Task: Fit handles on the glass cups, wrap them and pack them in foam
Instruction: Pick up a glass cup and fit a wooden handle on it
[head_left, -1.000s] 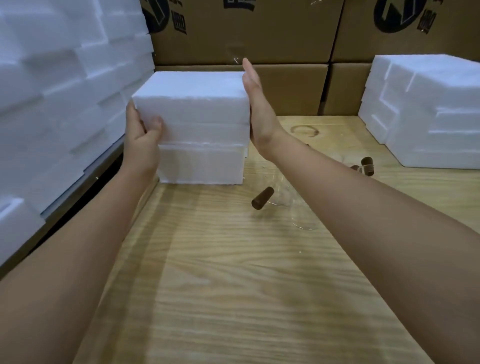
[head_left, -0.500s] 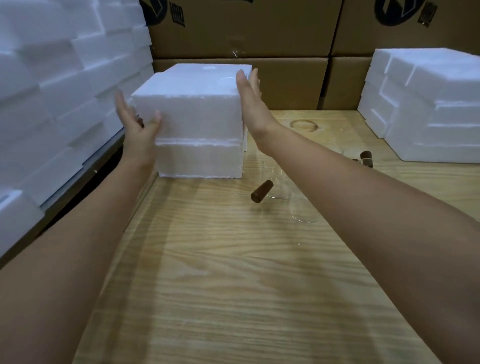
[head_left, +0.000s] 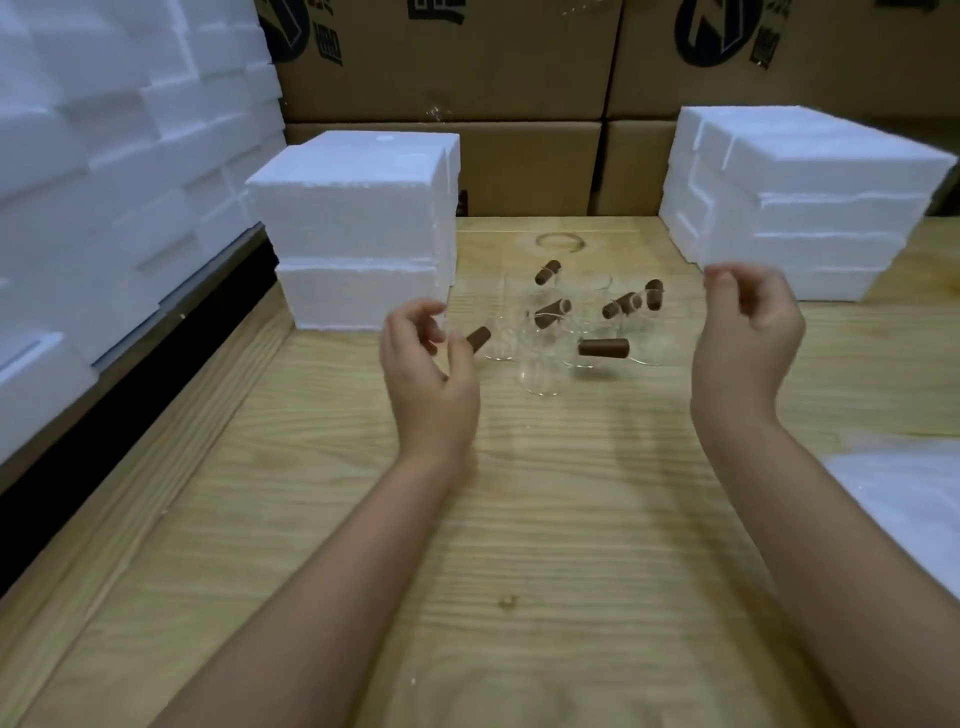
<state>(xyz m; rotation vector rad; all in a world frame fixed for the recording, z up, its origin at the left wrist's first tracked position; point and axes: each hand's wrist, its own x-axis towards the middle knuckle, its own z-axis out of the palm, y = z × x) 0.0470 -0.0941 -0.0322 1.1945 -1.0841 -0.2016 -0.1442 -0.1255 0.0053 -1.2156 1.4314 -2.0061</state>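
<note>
Clear cups (head_left: 540, 364), brown handles (head_left: 603, 347), foam (head_left: 358, 228)

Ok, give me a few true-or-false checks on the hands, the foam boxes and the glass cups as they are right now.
1. The left hand and the right hand both hold nothing. True.
2. The left hand grips the foam box. False: it hangs in front of the box, its fingers loosely curled round nothing.
3. The glass cups with brown handles sit on the wooden table between the foam box and the right foam stack. True.
4. The glass cups are wrapped. False: they are bare glass.
5. The right foam stack stands on the cardboard boxes. False: it stands on the table, and the boxes are behind it.
</note>
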